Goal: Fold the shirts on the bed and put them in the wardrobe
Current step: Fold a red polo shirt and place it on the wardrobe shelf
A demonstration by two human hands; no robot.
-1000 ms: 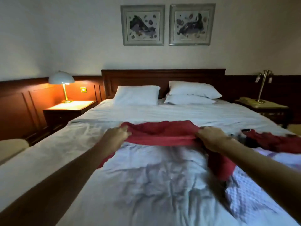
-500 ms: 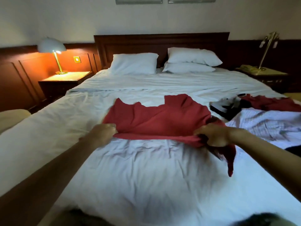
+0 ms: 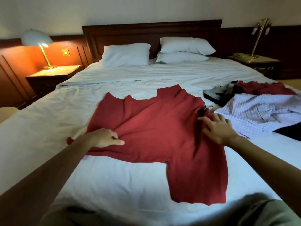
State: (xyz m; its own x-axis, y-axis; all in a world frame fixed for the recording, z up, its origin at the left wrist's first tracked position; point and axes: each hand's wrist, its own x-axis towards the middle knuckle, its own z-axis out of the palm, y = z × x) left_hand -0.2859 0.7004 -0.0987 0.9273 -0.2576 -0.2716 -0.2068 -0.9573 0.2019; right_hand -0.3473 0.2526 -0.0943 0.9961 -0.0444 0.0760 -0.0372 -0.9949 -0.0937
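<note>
White bedding fills the view, the bed running away toward a dark headboard, with a lit lamp on the nightstand to the left. Spread across the middle of the bed is the red shirt, laid mostly flat, its long axis running from the far left edge down toward the near right, where one part trails toward the foot of the bed. The fabric is bunched on the left, and that is where the left hand is planted: fingers curled, a fold of red cloth pinched between thumb and forefinger. On the right edge the right hand is laid open, fingers spread and pressed flat on the cloth, nothing gripped. Just beyond its fingertips a small dark tag or clip can be made out, too small to identify. Both hands sit on opposite side edges, so the shirt lies between them; the trailing near part is closer to the right hand. Smoothing looks to be the step in hand, folding not yet begun. More shirts wait at the right: a checked shirt just beside the right hand, another red shirt farther back. No wardrobe is in view.
</note>
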